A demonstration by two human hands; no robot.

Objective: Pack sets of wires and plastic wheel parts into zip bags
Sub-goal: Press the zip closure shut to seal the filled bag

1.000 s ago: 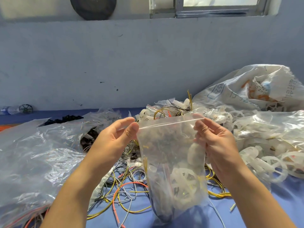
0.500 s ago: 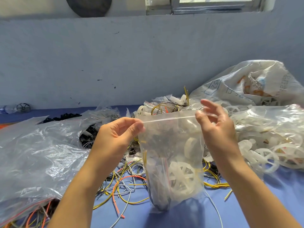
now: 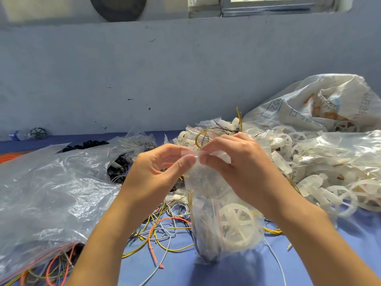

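A clear zip bag (image 3: 208,205) hangs upright over the blue surface, its bottom touching it. Inside lie a white plastic wheel (image 3: 239,226) and some wires. My left hand (image 3: 156,174) pinches the bag's top strip between thumb and forefinger at its left end. My right hand (image 3: 237,166) pinches the same strip right beside it, thumb tips almost meeting. Loose yellow, grey and orange wires (image 3: 165,230) lie on the surface under the bag.
A large crumpled plastic bag (image 3: 45,193) with wires covers the left. White wheel parts (image 3: 329,188) in clear bags pile up at the right, below a woven sack (image 3: 317,106). Packed zip bags (image 3: 210,133) lie behind my hands. A wall (image 3: 165,79) stands close behind.
My right hand has slid left along the bag's top strip from the right corner until it sits against my left hand. The bag's top is now bunched between both hands.
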